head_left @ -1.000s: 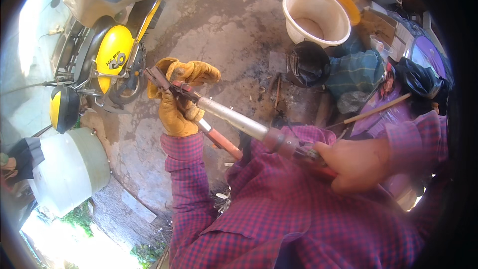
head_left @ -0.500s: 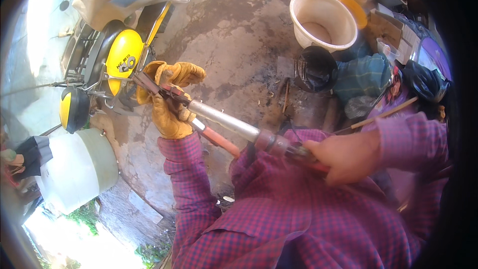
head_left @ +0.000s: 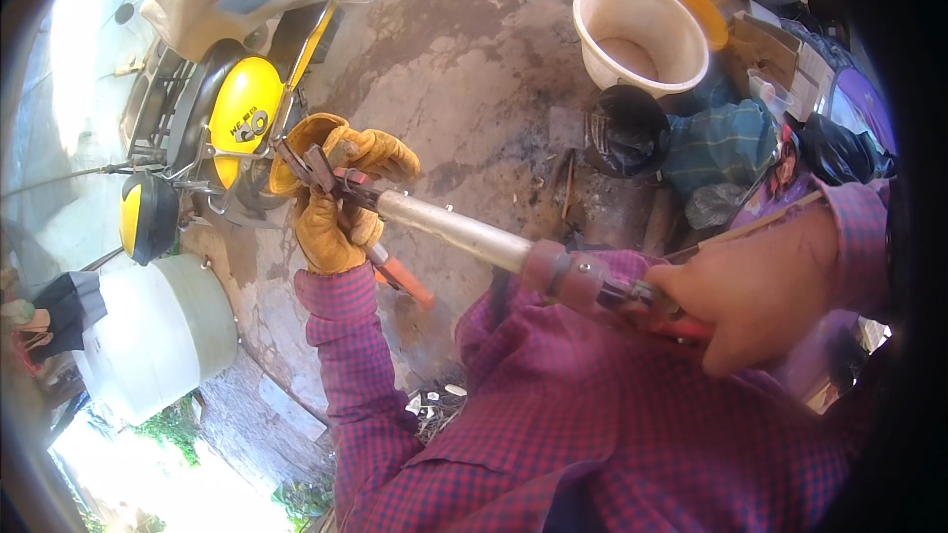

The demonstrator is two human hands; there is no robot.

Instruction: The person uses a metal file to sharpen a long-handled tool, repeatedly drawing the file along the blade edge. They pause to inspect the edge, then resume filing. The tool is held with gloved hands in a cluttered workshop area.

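My left hand (head_left: 331, 237), in a yellow leather work glove, is closed around the head end of a long tool that looks like loppers (head_left: 454, 229). Dark metal jaws stick out past its fingers, and a second yellow glove (head_left: 380, 153) is bunched against them. From the head a silver tube runs right to a dull red collar (head_left: 553, 271). A shorter orange handle (head_left: 407, 283) slants down beside my left wrist. My bare right hand (head_left: 755, 281) is closed on a red grip at the tube's far end, near dark metal parts; its fingertips are partly hidden.
A yellow and black motorcycle (head_left: 247, 104) stands at left, above a pale plastic drum (head_left: 158, 336). A large whitish tub (head_left: 642, 35), a blackened pan (head_left: 627, 133), a blue-green cloth bundle (head_left: 721, 148) and a cardboard box (head_left: 760, 49) crowd the right side.
My right hand has moved right and slightly up, with the tube's end shifting right too. The orange handle has swung left, away from my shirt. My left hand has barely moved.
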